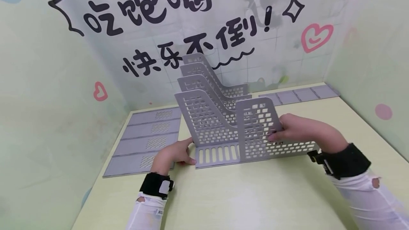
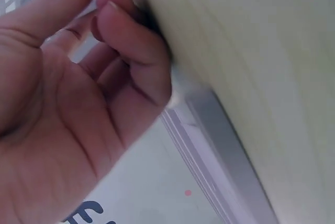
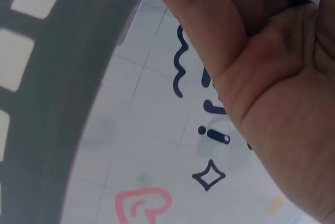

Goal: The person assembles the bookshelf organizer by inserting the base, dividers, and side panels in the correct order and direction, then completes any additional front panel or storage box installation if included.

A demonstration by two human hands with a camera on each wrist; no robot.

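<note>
A grey plastic file rack stands in the head view, with several upright perforated dividers (image 1: 188, 98) rising in a row from a slotted base (image 1: 198, 162). At the front right of this base is a separate perforated panel (image 1: 241, 130), standing with its lower edge at the base. My right hand (image 1: 297, 127) grips that panel by its sloping edge, and the panel (image 3: 89, 77) fills the left of the right wrist view. My left hand (image 1: 174, 152) holds the base's left edge, fingers curled; in the left wrist view the hand (image 2: 84, 88) partly hides the contact.
Several flat grey panels (image 1: 131, 149) lie along the table's left side. More grey panels (image 1: 287, 97) lie along the back right edge. Walls enclose the pale table (image 1: 223, 194) at the left, back and right; the back wall (image 1: 153, 81) bears black lettering.
</note>
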